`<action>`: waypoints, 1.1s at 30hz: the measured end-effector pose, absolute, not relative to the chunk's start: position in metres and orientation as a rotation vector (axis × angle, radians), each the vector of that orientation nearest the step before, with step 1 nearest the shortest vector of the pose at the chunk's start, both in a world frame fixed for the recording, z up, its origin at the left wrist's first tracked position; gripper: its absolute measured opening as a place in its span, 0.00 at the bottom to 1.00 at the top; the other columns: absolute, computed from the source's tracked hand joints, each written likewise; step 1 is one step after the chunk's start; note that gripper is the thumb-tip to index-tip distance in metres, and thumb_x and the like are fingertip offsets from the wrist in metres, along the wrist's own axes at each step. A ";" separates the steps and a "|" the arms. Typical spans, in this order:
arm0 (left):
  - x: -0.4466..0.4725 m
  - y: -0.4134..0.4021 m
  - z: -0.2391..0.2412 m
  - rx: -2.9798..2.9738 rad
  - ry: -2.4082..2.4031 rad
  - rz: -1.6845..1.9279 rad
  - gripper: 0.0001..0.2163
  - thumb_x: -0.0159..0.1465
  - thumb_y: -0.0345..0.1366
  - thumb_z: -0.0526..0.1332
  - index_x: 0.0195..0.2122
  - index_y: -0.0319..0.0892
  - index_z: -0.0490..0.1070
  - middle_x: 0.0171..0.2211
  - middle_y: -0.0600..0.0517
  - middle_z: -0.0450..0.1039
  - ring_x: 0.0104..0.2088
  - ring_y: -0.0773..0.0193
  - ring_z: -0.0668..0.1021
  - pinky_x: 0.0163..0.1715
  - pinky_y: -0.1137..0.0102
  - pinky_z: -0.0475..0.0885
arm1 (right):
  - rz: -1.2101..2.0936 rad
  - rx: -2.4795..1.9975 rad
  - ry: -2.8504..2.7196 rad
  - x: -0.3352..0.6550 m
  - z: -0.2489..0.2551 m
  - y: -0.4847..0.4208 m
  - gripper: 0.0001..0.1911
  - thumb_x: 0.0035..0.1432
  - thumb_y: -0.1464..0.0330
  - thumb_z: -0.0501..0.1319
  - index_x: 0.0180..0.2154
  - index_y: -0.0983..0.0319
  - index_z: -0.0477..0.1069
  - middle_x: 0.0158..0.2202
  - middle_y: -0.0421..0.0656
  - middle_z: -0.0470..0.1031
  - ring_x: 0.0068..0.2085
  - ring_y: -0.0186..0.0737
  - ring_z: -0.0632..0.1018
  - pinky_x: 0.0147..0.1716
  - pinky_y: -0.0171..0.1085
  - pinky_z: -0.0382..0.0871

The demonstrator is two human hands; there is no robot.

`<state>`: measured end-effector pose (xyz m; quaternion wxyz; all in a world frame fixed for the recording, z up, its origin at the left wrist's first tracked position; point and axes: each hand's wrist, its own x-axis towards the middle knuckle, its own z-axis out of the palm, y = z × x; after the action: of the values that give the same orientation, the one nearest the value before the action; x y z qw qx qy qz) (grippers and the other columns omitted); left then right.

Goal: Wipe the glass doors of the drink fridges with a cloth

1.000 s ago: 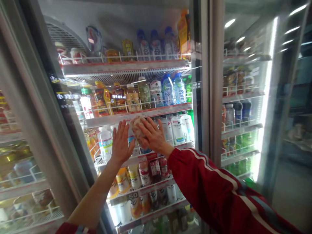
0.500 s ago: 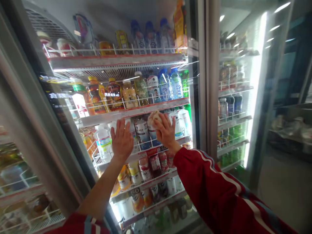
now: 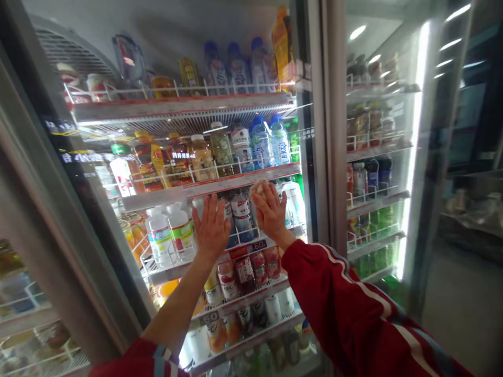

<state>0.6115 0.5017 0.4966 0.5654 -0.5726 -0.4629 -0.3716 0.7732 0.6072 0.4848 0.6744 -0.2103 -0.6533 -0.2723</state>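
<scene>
My left hand (image 3: 212, 228) lies flat with fingers stretched upward against the glass door (image 3: 176, 31) of a lit drinks fridge, holding nothing. To its right, my right hand (image 3: 272, 214) presses a crumpled pale cloth (image 3: 258, 189) to the same glass; part of the cloth is hidden under the fingers. Behind the glass, close to my left hand, stand white-capped bottles (image 3: 159, 235) on the middle shelf. Blue-capped water bottles (image 3: 280, 140) show on the shelf above my right hand.
A metal door frame (image 3: 332, 157) divides this door from another fridge section with shelved drinks (image 3: 373, 173) on the right. At the left runs a thick grey frame (image 3: 58, 220). Lights and lettering reflect in the glass.
Both hands have shifted to the right across the glass, my left hand further than my right, which still holds the cloth. The camera view has shifted slightly too.
</scene>
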 end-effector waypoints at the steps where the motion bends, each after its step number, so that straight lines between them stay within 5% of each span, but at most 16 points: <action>1: 0.613 0.502 0.498 -1.347 -1.087 -0.879 0.26 0.65 0.34 0.54 0.64 0.42 0.51 0.64 0.42 0.53 0.66 0.61 0.50 0.65 0.57 0.37 | -0.593 -0.507 -1.432 0.780 0.486 0.612 0.19 0.62 0.69 0.51 0.53 0.56 0.68 0.64 0.47 0.58 0.67 0.43 0.53 0.63 0.54 0.42; 11: 0.635 0.520 0.508 -1.364 -1.125 -0.920 0.26 0.65 0.39 0.54 0.64 0.44 0.52 0.64 0.43 0.52 0.66 0.60 0.49 0.65 0.55 0.34 | -0.649 -0.418 -1.579 0.772 0.478 0.599 0.19 0.61 0.69 0.53 0.53 0.53 0.68 0.62 0.45 0.62 0.67 0.42 0.54 0.64 0.53 0.40; 20: 0.633 0.520 0.505 -1.378 -1.143 -0.942 0.28 0.64 0.38 0.55 0.65 0.46 0.50 0.65 0.45 0.50 0.66 0.58 0.49 0.65 0.53 0.35 | -0.523 -0.610 -1.321 0.819 0.482 0.639 0.23 0.62 0.70 0.49 0.59 0.58 0.61 0.66 0.49 0.53 0.67 0.45 0.53 0.62 0.55 0.44; 28: 0.676 0.539 0.508 -1.434 -1.119 -0.877 0.25 0.64 0.37 0.55 0.63 0.44 0.54 0.64 0.43 0.52 0.67 0.59 0.48 0.65 0.54 0.33 | -0.612 -0.488 -1.486 0.796 0.474 0.619 0.19 0.61 0.71 0.52 0.52 0.56 0.68 0.61 0.47 0.62 0.67 0.42 0.54 0.63 0.52 0.43; 33: 0.677 0.544 0.506 -1.422 -1.135 -0.848 0.25 0.64 0.36 0.55 0.62 0.45 0.56 0.64 0.44 0.53 0.67 0.59 0.48 0.65 0.54 0.33 | -0.610 -0.567 -1.344 0.827 0.480 0.648 0.21 0.62 0.69 0.49 0.56 0.58 0.64 0.62 0.51 0.60 0.66 0.44 0.55 0.62 0.54 0.45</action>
<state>0.6767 0.5437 0.5061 0.5372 -0.5975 -0.4770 -0.3562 0.8266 0.6476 0.4802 0.7033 -0.2548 -0.6043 -0.2742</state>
